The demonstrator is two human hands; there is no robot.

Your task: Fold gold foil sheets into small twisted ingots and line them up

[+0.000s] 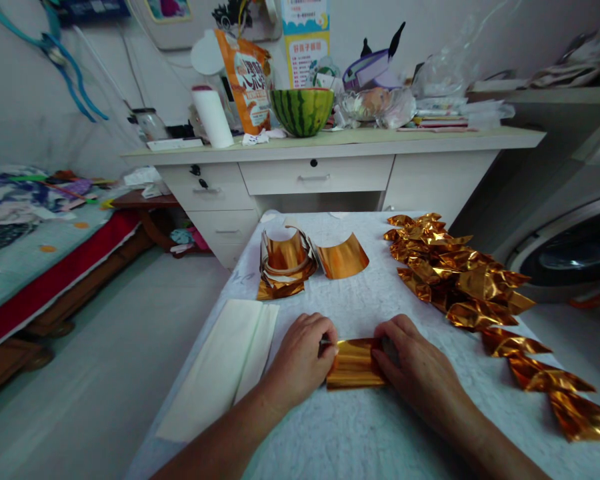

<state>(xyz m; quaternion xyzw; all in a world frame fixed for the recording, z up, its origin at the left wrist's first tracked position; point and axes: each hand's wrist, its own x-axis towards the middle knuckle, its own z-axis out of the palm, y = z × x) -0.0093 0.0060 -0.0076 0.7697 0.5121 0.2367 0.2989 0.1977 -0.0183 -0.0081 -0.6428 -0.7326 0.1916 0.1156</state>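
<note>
A sheet of shiny gold foil [356, 365] lies on the cloth-covered table in front of me, its far edge curled over. My left hand [307, 353] pinches the sheet's left end between thumb and curled fingers. At the opposite end, my right hand [410, 360] grips the foil the same way. Beyond my hands sits a stack of curled gold foil sheets [286, 257], with one curved sheet [344, 258] beside it. Left of my left hand are flat strips of whitish paper [215, 367]. Twisted gold foil pieces [460, 273] form a pile on the right.
A white desk [315, 175] stands behind the table, carrying a cut watermelon [303, 110], an orange pouch [247, 83] and a paper roll [213, 119]. A bed [50, 260] is on the left, a front-loading washing machine [570, 220] on the right.
</note>
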